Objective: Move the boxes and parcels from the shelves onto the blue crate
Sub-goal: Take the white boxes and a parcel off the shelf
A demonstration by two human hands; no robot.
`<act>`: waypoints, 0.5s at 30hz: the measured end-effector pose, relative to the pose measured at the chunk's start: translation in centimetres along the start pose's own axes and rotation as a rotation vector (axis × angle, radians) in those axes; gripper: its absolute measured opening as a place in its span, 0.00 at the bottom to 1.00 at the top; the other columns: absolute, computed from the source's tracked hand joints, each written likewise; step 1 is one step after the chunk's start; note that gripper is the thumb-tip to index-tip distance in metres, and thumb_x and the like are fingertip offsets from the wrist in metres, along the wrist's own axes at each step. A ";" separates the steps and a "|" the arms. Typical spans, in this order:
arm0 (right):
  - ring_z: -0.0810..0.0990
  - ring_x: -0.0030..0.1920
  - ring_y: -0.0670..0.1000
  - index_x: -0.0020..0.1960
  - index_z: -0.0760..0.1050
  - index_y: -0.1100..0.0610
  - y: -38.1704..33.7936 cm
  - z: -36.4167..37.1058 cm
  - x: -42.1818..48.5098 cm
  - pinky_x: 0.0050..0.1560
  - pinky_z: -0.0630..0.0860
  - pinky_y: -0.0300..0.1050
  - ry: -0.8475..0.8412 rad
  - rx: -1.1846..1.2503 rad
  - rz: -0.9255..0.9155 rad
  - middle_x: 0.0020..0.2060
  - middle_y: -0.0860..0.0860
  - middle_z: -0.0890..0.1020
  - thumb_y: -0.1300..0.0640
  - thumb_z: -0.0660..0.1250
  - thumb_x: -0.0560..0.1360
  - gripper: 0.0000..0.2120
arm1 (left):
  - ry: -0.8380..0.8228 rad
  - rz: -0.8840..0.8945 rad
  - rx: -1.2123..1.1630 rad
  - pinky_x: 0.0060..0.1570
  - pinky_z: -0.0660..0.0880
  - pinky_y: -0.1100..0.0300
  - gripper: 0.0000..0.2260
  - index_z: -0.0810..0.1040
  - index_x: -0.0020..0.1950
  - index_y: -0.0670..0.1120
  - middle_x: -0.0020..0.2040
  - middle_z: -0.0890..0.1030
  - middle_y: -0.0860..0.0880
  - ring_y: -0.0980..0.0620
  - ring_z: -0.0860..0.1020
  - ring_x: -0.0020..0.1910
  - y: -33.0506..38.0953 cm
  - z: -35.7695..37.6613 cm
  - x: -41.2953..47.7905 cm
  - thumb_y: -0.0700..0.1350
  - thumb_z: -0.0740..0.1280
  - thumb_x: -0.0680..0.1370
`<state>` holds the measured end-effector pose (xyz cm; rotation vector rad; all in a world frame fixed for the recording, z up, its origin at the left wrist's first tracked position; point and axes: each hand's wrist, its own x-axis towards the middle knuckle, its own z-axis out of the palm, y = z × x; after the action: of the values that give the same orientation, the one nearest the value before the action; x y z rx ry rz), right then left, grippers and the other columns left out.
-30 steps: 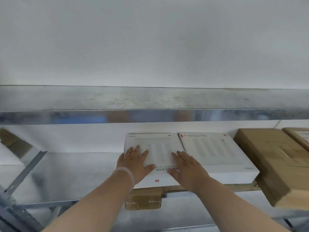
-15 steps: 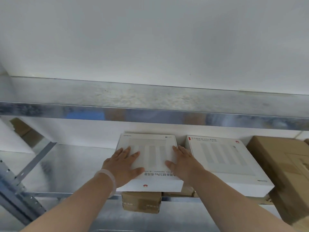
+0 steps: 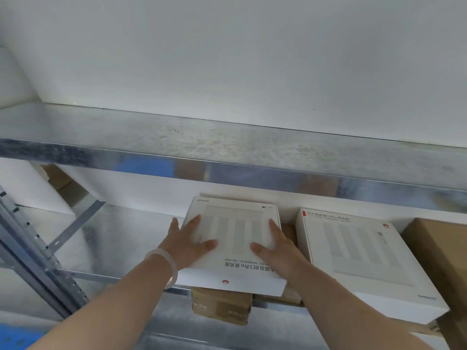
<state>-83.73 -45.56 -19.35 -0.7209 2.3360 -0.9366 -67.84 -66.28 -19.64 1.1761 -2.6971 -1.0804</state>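
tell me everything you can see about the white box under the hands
The white box is a flat, squarish cardboard carton. Its lid shows a faint grey picture of four upright bars, with a small red logo and the print "BE3 Pro" by the near edge, upside down from here. It lies lid up on brown parcels on the metal shelf, its near edge overhanging them. The left hand and right hand press on its top by the side edges, thumbs pointing inward.
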 end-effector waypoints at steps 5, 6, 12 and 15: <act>0.75 0.60 0.51 0.77 0.49 0.40 -1.1 0.7 -0.6 0.52 0.76 0.43 -0.026 0.075 -0.045 0.69 0.51 0.67 0.36 0.73 0.67 0.47 | 0.080 -0.001 -0.104 0.61 0.67 0.55 0.42 0.53 0.77 0.60 0.72 0.59 0.52 0.50 0.67 0.63 -0.9 -0.4 -1.8 0.68 0.68 0.69; 0.74 0.61 0.51 0.77 0.49 0.39 -1.5 1.0 -0.7 0.53 0.76 0.44 -0.035 0.064 -0.061 0.69 0.51 0.66 0.36 0.73 0.66 0.48 | 0.107 -0.008 -0.112 0.62 0.67 0.55 0.42 0.53 0.77 0.59 0.72 0.59 0.52 0.51 0.67 0.63 -1.4 -0.7 -2.5 0.68 0.68 0.69; 0.69 0.67 0.51 0.77 0.49 0.38 -5.6 4.5 -1.2 0.64 0.69 0.47 -0.093 -0.023 -0.248 0.71 0.50 0.63 0.33 0.72 0.65 0.48 | 0.311 -0.160 -0.105 0.65 0.65 0.53 0.43 0.51 0.77 0.60 0.76 0.54 0.49 0.45 0.65 0.70 -5.1 -2.8 -8.2 0.70 0.67 0.68; 0.67 0.69 0.51 0.77 0.50 0.38 -7.8 7.7 -2.2 0.66 0.67 0.50 -0.164 -0.052 -0.358 0.71 0.49 0.64 0.33 0.72 0.65 0.47 | 0.416 -0.269 -0.100 0.67 0.64 0.52 0.43 0.50 0.77 0.62 0.77 0.52 0.49 0.45 0.61 0.73 -8.0 -3.5 -12.5 0.71 0.65 0.68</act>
<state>-75.13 -52.54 -17.86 -1.2185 2.1318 -0.9255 -52.72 -64.09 -18.57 1.5729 -2.1945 -0.8593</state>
